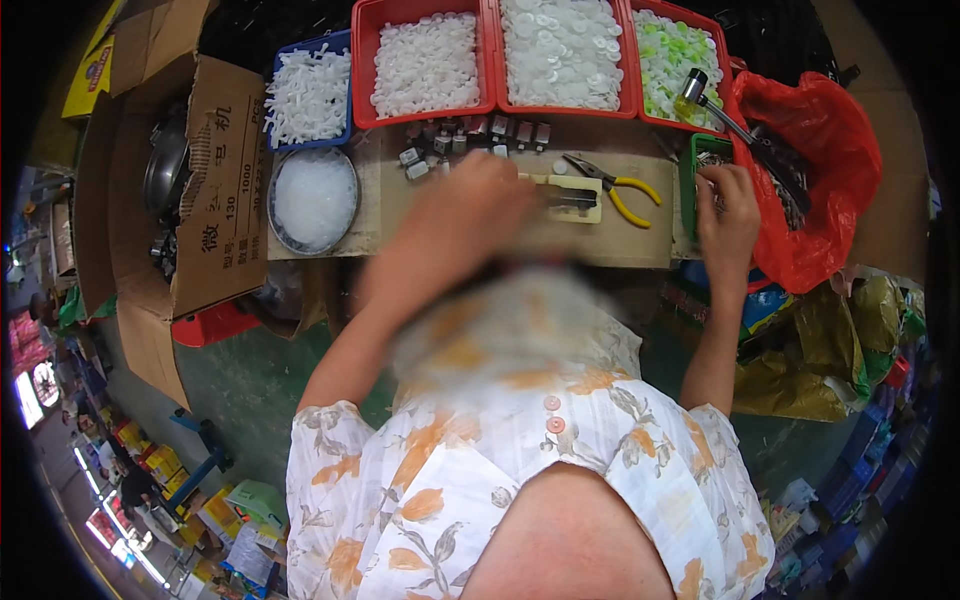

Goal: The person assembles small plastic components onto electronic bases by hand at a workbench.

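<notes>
My left hand (485, 195) is over the cardboard work surface (370, 225), smeared by motion, its fingers mostly hidden. Just right of it lies a cream plastic holder (572, 198) with a dark insert. At the right, my right hand (730, 205) dips its curled fingertips into a small green bin (688, 185) of small metal parts; whatever they pinch is hidden. Several small metal motors (497, 130) stand in rows beyond my left hand. Yellow-handled pliers (630, 200) rest beside the holder, near a small white disc (560, 167).
Along the back stand a blue bin (347, 95) of white plastic pieces and three red bins (487, 60). A round dish (270, 200) and an open carton (235, 180) are on the left. A hammer (735, 125) leans by a red plastic bag (840, 200) at right.
</notes>
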The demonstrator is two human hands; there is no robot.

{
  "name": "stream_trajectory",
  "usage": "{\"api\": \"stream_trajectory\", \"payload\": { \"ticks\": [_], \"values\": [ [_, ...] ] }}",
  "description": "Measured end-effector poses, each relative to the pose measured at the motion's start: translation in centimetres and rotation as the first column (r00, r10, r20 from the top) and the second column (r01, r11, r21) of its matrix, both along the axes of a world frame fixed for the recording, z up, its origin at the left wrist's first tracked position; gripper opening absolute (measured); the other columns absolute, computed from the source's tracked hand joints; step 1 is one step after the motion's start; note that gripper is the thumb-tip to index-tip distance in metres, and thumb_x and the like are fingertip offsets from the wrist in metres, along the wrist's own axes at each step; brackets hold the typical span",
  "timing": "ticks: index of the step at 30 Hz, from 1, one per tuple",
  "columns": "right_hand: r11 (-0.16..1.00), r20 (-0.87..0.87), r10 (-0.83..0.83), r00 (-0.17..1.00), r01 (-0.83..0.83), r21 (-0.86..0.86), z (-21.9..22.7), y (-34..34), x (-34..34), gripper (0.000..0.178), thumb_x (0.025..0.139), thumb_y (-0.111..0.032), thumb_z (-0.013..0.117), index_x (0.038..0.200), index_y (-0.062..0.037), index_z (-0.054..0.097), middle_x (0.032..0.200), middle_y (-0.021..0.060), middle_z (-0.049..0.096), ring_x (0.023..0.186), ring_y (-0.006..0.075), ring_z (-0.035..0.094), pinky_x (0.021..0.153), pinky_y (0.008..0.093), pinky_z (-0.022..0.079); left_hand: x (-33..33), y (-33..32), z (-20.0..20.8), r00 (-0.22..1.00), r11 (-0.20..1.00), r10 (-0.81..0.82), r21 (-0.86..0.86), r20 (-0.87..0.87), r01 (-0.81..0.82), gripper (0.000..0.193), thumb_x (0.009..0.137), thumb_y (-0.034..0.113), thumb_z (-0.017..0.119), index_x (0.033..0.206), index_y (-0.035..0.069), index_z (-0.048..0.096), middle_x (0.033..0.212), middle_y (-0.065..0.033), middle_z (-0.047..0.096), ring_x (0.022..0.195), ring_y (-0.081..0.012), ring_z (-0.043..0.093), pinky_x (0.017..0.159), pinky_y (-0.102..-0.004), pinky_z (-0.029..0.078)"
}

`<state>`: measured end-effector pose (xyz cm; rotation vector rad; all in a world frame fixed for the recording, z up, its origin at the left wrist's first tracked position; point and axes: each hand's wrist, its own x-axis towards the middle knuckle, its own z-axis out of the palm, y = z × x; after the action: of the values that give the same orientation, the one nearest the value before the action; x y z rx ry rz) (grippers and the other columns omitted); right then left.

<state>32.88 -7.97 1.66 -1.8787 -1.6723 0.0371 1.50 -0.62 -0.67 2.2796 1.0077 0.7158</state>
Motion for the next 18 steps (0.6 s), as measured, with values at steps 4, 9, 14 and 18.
{"api": "stream_trajectory", "payload": {
  "ticks": [4, 9, 14, 18],
  "values": [
    [0.981, 0.201, -0.123, 0.972, 0.149, -0.122, -0.7, -1.4, 2.9, 0.010, 0.089, -0.005, 0.066, 0.097, 0.0013, 0.067, 0.093, 0.0173, 0.060, 0.090, 0.0386, 0.062, 0.075, 0.0479, 0.048, 3.6, 4.7, 1.7, 0.993, 0.942, -0.083, 0.333, 0.088, 0.049, 0.017, 0.081, 0.001, 0.073, 0.098, 0.000, 0.071, 0.094, -0.0132, 0.063, 0.085, -0.0329, 0.060, 0.074, -0.0404, 0.051],
    [0.982, 0.206, -0.078, 0.975, 0.111, -0.154, -0.7, -0.6, 2.9, 0.008, 0.086, -0.003, 0.067, 0.092, 0.0024, 0.066, 0.092, 0.0164, 0.060, 0.091, 0.0371, 0.061, 0.075, 0.0471, 0.048, 8.1, 10.2, 1.5, 0.997, 0.915, -0.063, 0.397, -0.032, 0.071, 0.020, 0.084, 0.002, 0.071, 0.104, 0.002, 0.071, 0.099, -0.0126, 0.064, 0.097, -0.0318, 0.059, 0.083, -0.0410, 0.051],
    [0.978, 0.153, -0.124, 0.981, 0.146, -0.146, -0.6, -0.5, 2.7, 0.006, 0.085, -0.002, 0.066, 0.089, 0.0023, 0.067, 0.091, 0.0166, 0.063, 0.091, 0.0373, 0.063, 0.075, 0.0476, 0.049, 10.1, 13.0, 0.4, 0.976, 0.884, -0.102, 0.433, -0.191, 0.177, 0.018, 0.078, 0.003, 0.072, 0.096, 0.002, 0.072, 0.095, -0.0109, 0.065, 0.098, -0.0304, 0.059, 0.085, -0.0402, 0.052],
    [0.978, 0.132, -0.154, 0.979, 0.170, -0.117, -1.5, 0.1, 3.0, 0.007, 0.083, -0.002, 0.067, 0.088, 0.0022, 0.067, 0.087, 0.0167, 0.063, 0.087, 0.0378, 0.064, 0.074, 0.0484, 0.050, 10.1, 13.9, 0.1, 0.971, 0.865, -0.113, 0.460, -0.213, 0.202, 0.014, 0.078, 0.005, 0.072, 0.091, 0.003, 0.073, 0.091, -0.0099, 0.065, 0.097, -0.0301, 0.060, 0.083, -0.0395, 0.053]
  ]
}}
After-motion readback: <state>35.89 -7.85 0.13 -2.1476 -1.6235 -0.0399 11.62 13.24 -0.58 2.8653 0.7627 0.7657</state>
